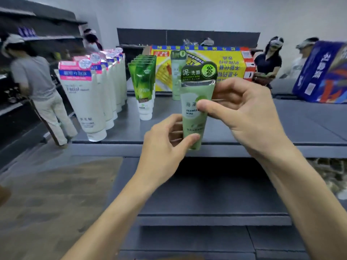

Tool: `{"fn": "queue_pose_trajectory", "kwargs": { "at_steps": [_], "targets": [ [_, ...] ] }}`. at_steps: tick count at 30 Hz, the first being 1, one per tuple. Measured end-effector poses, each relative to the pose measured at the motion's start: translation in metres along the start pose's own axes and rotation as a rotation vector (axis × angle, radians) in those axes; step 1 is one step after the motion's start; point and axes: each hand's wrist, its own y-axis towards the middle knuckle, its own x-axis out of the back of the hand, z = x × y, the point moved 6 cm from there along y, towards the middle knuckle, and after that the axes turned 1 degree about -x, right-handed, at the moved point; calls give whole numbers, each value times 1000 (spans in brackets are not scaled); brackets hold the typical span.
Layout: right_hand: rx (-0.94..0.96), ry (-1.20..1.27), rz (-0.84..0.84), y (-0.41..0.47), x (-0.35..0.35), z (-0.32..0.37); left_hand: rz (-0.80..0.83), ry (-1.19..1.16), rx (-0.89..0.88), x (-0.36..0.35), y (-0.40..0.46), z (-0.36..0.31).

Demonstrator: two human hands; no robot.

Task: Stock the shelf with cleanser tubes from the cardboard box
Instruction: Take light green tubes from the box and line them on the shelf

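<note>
Both hands, left hand (pixel 165 145) and right hand (pixel 242 111), gripped 1 pale-green cleanser tube (pixel 195 117) (dark-green header) with closed fingers (pixel 189 138) above the shelf (pixel 300 124); 1 matching tube (pixel 176 76) stood behind.

shop aisle, plain and evenly lit

a pale grey wall (pixel 206 14) runs behind dark grey shelving (pixel 47 37) at the left; a brownish worn floor (pixel 56 194) lies below, and 4 people stand in the background.

pale green tube (pixel 195 102), grey shelf (pixel 281 124), yellow box (pixel 216 68)
</note>
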Motion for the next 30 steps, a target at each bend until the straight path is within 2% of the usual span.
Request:
{"fn": "queue_pose_trajectory", "kwargs": {
  "at_steps": [6,16,22,30],
  "targets": [
    [-22,-46,-18,50,6,-23,-24,89,-24,-1,53,15],
    [-128,-37,-20,93,3,-86,-38,187,124,-9,97,67],
    [-148,-47,-41,121,-3,-103,-208,278,140,-4,121,75],
    [-151,-179,-47,159,-13,-127,-265,348,196,-4,157,92]
  ]
}}
